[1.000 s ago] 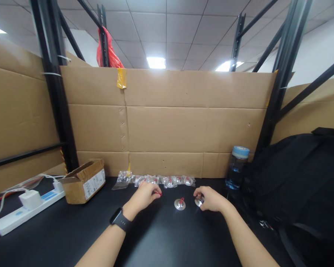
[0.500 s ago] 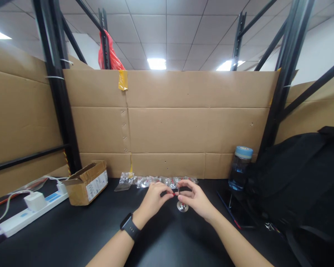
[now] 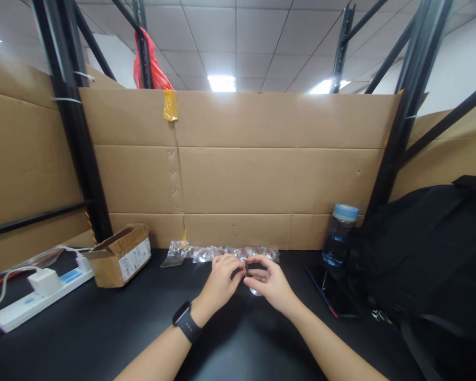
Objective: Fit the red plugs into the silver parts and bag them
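Note:
Over the middle of the black table, my right hand [image 3: 270,282] is closed, pinching the thin upright part of a small shiny metal piece with a round base [image 3: 255,292]. Most of that piece is hidden behind the fingers; only the base's edge shows below them. My left hand [image 3: 225,275], with a dark watch [image 3: 186,320] on its wrist, is closed in a pinch right against the upright part. What lies between its fingertips is hidden. Just beyond both hands is a row of clear plastic packets [image 3: 204,254] with silvery round pieces and red bits inside.
An opened cardboard box [image 3: 121,256] and a white power strip [image 3: 43,301] with a plugged-in charger are on the left. To the right stand a blue-lidded water bottle [image 3: 340,235], a dark phone-like slab [image 3: 333,293] and a black backpack [image 3: 428,254]. A cardboard wall [image 3: 238,180] closes the back.
The left fingertips, which showed a small red bit, have come up to the metal piece's upright part; the red bit is now hidden. The right hand covers more of the base. The view shifted slightly.

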`<state>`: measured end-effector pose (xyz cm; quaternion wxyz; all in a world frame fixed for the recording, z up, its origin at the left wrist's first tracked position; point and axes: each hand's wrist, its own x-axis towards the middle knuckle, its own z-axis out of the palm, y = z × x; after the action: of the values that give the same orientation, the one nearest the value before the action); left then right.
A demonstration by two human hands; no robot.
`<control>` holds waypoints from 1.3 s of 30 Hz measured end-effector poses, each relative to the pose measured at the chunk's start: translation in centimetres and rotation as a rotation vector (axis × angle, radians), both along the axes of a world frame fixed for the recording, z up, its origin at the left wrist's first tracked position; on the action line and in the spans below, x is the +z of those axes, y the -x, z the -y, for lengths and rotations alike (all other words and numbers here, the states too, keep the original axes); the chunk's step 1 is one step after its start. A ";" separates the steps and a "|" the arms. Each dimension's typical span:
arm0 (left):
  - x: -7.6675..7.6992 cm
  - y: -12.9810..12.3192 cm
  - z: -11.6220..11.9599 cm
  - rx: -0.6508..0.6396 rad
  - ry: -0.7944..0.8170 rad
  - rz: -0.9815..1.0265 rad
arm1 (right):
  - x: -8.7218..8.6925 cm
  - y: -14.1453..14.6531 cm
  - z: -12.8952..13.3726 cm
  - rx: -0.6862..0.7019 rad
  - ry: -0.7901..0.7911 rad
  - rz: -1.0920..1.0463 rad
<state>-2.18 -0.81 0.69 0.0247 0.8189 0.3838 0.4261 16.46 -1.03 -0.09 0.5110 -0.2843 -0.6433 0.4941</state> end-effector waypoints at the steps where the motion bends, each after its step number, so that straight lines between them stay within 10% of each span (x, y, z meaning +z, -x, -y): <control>1: 0.1 0.0 0.1 0.009 -0.010 -0.006 | 0.0 0.0 0.0 -0.002 0.000 0.006; 14: 0.7 -0.7 1.4 0.125 -0.051 0.057 | 0.6 -0.1 0.3 -0.102 -0.045 0.097; 23: 0.3 -0.7 1.3 0.122 -0.054 -0.005 | 1.6 -0.8 0.4 -0.218 -0.479 0.437; 35: 1.7 -0.1 1.2 0.191 -0.001 0.138 | 0.9 -1.2 0.6 -0.206 -0.572 0.726; 39: 1.6 0.7 0.7 0.057 0.127 0.006 | 1.0 -1.6 0.3 -0.206 -0.561 0.748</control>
<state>-2.87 -1.49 2.26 0.0655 0.8032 0.4329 0.4039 18.07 -1.34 0.94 0.3477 -0.3560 -0.8601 0.1119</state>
